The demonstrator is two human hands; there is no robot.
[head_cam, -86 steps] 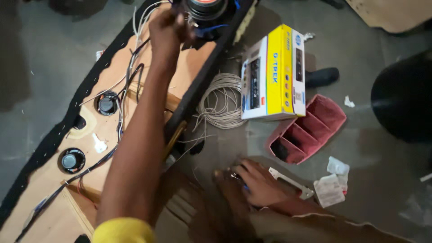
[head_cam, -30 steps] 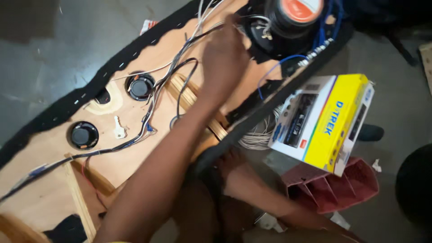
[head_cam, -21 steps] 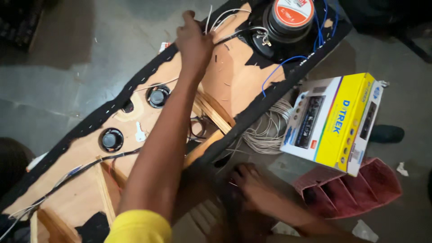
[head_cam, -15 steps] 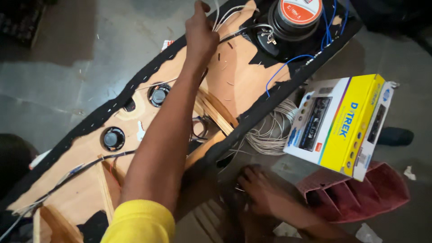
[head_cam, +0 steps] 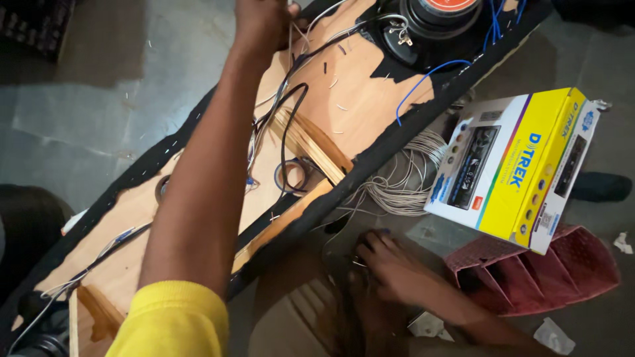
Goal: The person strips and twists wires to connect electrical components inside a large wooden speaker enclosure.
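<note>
Left hand (head_cam: 264,23): top centre of frame, fingers clenched on wire bundle (head_cam: 291,66), drawing it taut off the plywood speaker board (head_cam: 370,99).
Right hand (head_cam: 390,268): lower centre, on the floor by the wire coil (head_cam: 403,178); grip unclear.
Nearby: car-stereo box (head_cam: 516,165), right.

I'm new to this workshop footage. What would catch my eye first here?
The bright yellow and white box at right, resting above a red divided tray. Next, the long wooden panel running diagonally, strung with wires, a big speaker at its top end. The left hand grips wires up there; the right hand rests low on the floor.
</note>
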